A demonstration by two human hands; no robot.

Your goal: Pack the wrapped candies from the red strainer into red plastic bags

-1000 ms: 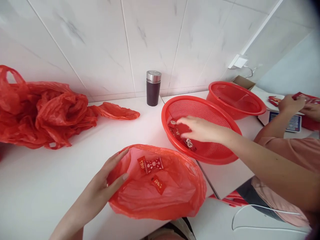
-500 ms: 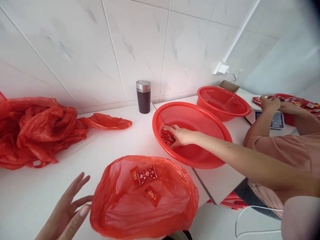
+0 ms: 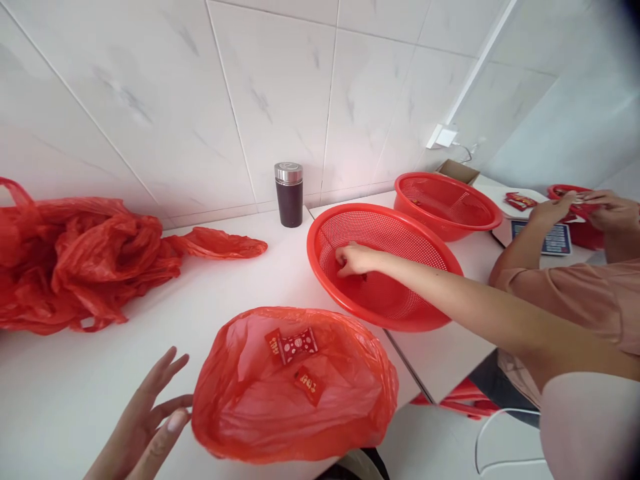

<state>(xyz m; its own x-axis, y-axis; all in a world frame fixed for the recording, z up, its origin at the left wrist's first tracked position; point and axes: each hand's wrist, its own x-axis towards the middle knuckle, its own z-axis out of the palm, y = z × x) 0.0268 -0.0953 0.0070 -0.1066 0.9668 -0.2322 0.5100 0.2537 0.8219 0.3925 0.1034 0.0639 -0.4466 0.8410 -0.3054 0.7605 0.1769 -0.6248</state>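
Observation:
My left hand (image 3: pixel 150 417) is open with fingers spread, its fingertips at the left edge of a red plastic bag (image 3: pixel 240 427). The bag lies wide-mouthed on the white table. Inside it are a few small red packets, among them a dotted packet (image 3: pixel 299 345) and one with yellow lettering (image 3: pixel 309 384). My right hand (image 3: pixel 356 260) is down inside a large red perforated basket (image 3: pixel 425 247), its fingers curled. Dark red packets (image 3: pixel 365 276) show at its fingertips, mostly hidden by the hand.
A heap of red plastic bags (image 3: pixel 90 260) lies at left. A dark tumbler (image 3: pixel 289 200) stands by the tiled wall. Behind the basket is a second red basket (image 3: pixel 445 227). A co-worker's hands (image 3: pixel 555 207) handle red packets at right, near a blue-faced device (image 3: pixel 543 238).
My right hand has moved slightly right within the basket, its spread fingers now curled in around the red packets. The co-worker's hands have shifted right and lifted.

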